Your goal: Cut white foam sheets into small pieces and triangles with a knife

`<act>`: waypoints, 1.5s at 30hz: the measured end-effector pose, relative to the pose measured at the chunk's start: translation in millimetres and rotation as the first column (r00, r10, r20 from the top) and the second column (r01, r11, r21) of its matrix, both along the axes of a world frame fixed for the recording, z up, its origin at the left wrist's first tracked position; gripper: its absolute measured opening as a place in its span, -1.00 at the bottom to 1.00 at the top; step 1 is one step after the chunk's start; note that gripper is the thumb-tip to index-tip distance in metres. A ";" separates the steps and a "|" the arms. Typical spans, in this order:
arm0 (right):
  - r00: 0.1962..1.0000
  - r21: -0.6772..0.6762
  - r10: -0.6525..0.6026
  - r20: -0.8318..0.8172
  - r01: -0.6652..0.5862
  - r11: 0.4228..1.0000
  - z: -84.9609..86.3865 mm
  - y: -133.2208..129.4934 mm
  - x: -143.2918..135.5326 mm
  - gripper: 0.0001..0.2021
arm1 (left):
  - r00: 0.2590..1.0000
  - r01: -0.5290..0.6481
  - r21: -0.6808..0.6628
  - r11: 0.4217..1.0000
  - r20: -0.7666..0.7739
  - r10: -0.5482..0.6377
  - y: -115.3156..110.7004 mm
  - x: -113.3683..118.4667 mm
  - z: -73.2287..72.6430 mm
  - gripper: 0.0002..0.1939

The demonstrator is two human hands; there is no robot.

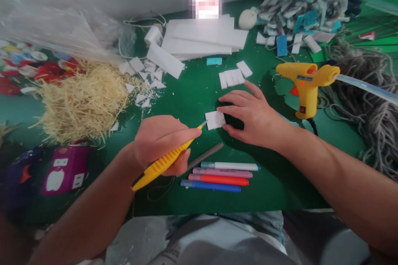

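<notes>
My left hand [164, 143] is wrapped round a yellow craft knife [168, 159], its blade tip at the left edge of a small white square piece [214, 120]. The fingertips of my right hand [248, 116] rest at the right side of that square, fingers spread and thumb below. Above the right hand lie several small white rectangles [231, 78]. A dark grey stick [205, 157] and several markers [219, 179] in white, pink, red and blue lie below the square.
White sheets [199, 37] are stacked at the back, with white scraps [152, 74] to their left. Straw [87, 99] and a purple box [66, 169] are on the left. A yellow glue gun [306, 87], grey yarn [370, 112] and a scrap pile [304, 4] are on the right.
</notes>
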State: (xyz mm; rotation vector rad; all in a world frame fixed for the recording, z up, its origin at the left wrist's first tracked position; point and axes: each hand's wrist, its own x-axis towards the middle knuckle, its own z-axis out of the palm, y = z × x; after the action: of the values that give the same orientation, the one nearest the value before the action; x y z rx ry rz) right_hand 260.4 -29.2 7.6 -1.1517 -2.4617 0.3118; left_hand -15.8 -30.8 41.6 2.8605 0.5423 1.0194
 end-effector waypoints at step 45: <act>0.998 0.017 -0.049 -0.046 0.050 0.999 -2.3 -2.1 -3.8 -0.42 | 0.975 -0.211 0.006 0.977 0.077 0.210 1.0 27.9 -21.2 -0.78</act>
State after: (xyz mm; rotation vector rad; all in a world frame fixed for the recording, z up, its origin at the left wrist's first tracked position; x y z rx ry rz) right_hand 256.6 -31.3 5.3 -1.1824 -2.3878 0.2978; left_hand 12.1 -29.8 20.4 2.8084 0.8496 1.1603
